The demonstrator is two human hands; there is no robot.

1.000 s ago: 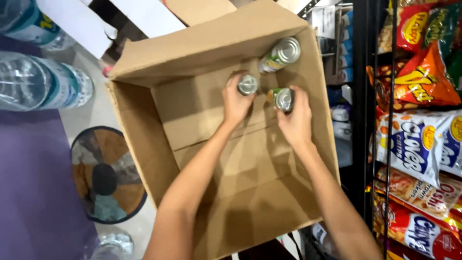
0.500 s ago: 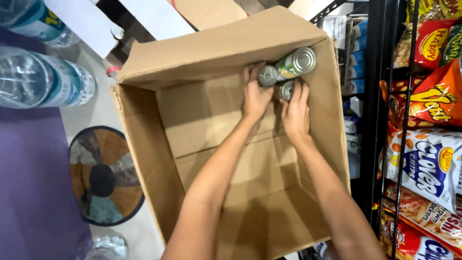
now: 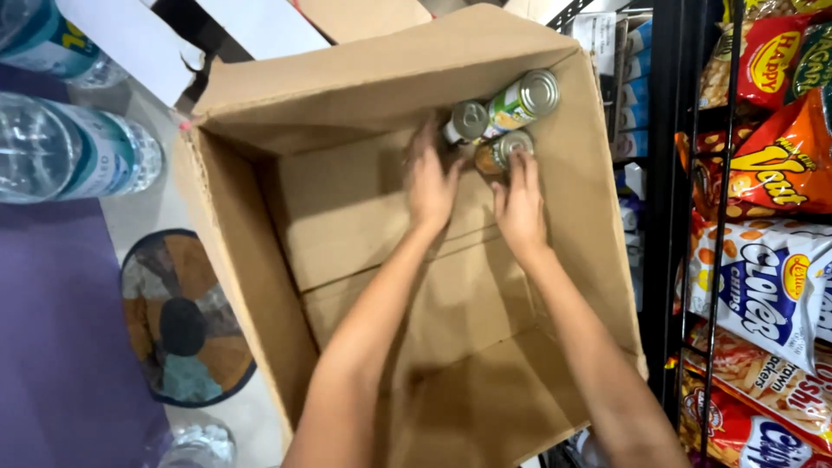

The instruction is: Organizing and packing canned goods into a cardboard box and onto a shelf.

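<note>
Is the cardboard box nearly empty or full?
Nearly empty. The cardboard box shows a bare bottom; only three cans sit in its far corner, near the left hand and right hand.

Brown cardboard box [image 3: 260, 260] centre; red, white snack bags [image 3: 763, 286] racked right

**Three cans in the far right corner**

We see three metal cans [image 3: 503, 121] in the far right corner of the open brown cardboard box [image 3: 260, 286]. Our left hand [image 3: 431, 178] and right hand [image 3: 520, 204] lie just before them. Clear plastic bottles [image 3: 74, 152] lie left of the box, bagged snacks [image 3: 771, 173] right.
</note>
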